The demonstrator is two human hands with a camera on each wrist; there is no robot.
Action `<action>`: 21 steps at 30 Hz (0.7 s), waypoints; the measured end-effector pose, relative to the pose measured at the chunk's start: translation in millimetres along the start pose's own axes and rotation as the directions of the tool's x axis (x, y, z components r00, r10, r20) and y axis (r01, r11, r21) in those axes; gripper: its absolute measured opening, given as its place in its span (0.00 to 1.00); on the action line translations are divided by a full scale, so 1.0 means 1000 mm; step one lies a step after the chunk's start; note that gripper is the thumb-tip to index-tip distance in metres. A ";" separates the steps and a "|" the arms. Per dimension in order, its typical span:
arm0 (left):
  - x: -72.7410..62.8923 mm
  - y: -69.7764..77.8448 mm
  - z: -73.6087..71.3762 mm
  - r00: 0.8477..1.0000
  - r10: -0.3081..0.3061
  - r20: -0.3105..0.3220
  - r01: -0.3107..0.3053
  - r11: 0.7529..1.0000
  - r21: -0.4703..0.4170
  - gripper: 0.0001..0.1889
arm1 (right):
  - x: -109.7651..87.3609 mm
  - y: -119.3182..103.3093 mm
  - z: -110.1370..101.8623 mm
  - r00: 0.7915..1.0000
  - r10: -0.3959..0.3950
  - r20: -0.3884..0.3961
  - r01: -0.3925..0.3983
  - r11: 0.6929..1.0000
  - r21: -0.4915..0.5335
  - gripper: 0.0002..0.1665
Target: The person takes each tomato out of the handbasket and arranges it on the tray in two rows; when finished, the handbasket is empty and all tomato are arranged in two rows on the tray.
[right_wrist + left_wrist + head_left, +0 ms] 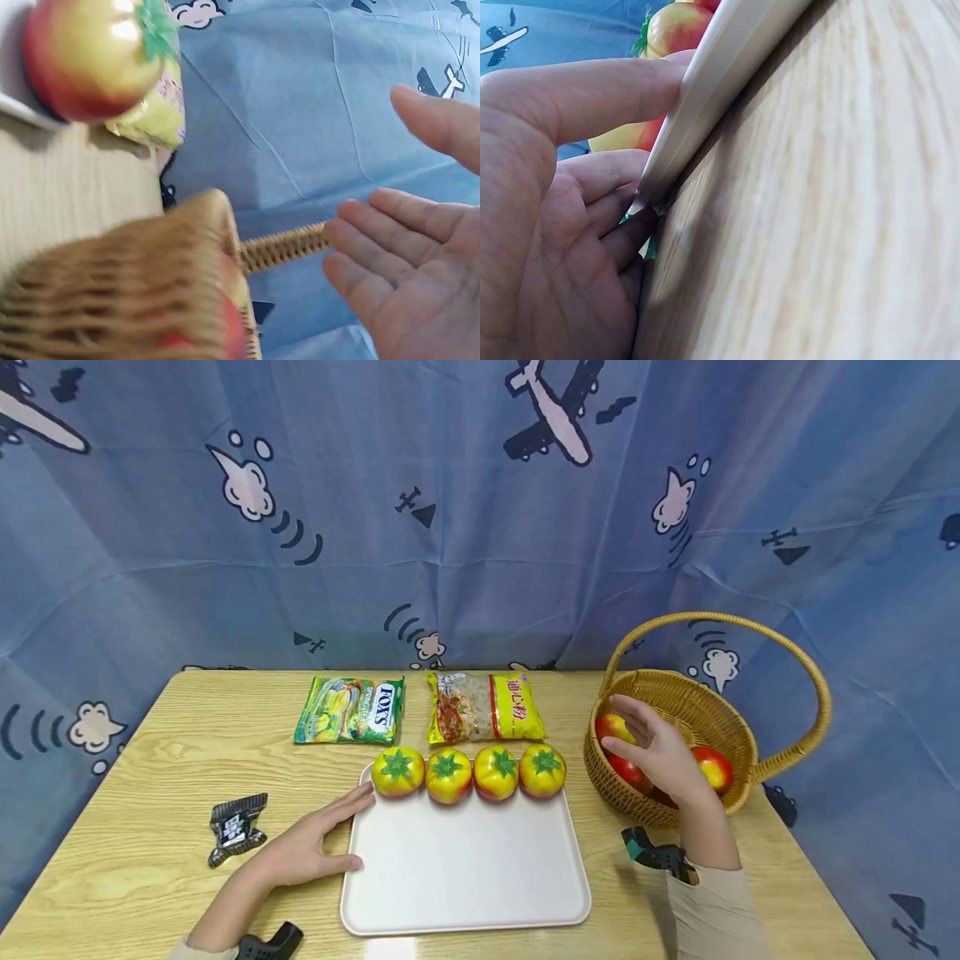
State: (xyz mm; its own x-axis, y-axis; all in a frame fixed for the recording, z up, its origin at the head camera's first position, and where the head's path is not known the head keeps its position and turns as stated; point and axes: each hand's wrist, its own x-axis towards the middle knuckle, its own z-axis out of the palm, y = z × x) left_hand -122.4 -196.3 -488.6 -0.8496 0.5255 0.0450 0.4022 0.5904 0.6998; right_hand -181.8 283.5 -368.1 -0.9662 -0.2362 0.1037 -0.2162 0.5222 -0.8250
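A white tray (468,868) lies on the table, with a row of several yellow-red fruits with green star-shaped tops (450,781) along its far edge. At the tray's left side, my left hand (303,850) touches the rim with extended fingers and thumb; the left wrist view shows the thumb (622,97) against the tray's edge. My right hand (663,762) hovers over the wicker basket (637,806), thumb apart from the fingers and nothing in its grasp. Inside the basket are red-yellow fruits (712,768), partly hidden by that hand. The right wrist view shows its bare palm (442,292).
Behind the tray lie a green FOX'S candy bag (351,710) and a yellow pasta bag (486,707). A small black packet (237,828) sits left of my left hand. The basket's tall arched handle (821,693) rises at the right. A blue curtain (480,568) hangs behind the table.
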 end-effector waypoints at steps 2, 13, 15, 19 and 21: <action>0.000 0.000 0.000 1.000 0.003 -0.003 -0.003 1.000 0.001 0.43 | 0.002 -0.002 -0.008 1.000 0.026 0.008 -0.026 0.999 -0.022 0.41; 0.000 -0.002 0.000 1.000 -0.012 0.009 0.012 1.000 0.003 0.43 | 0.020 -0.005 -0.050 0.982 0.155 0.112 -0.138 0.980 -0.143 0.44; 0.000 -0.002 -0.001 1.000 -0.016 0.009 0.016 1.000 0.001 0.43 | 0.026 -0.001 -0.054 0.977 0.167 0.134 -0.146 0.978 -0.150 0.43; 0.000 -0.001 -0.001 1.000 -0.021 0.009 0.021 1.000 -0.007 0.43 | 0.036 0.010 -0.060 0.963 0.208 0.170 -0.181 0.970 -0.159 0.42; 0.000 -0.001 -0.001 1.000 -0.020 0.010 0.020 1.000 -0.011 0.43 | 0.040 0.016 -0.061 0.953 0.227 0.198 -0.199 0.968 -0.154 0.42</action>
State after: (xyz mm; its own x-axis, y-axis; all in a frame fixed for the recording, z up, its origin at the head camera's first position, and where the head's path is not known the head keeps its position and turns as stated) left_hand -122.9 -197.8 -488.7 -0.8541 0.5196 0.0239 0.3811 0.5938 0.7087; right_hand -232.6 332.3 -343.2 -0.9424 -0.2690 -0.1989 -0.0389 0.6786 -0.7335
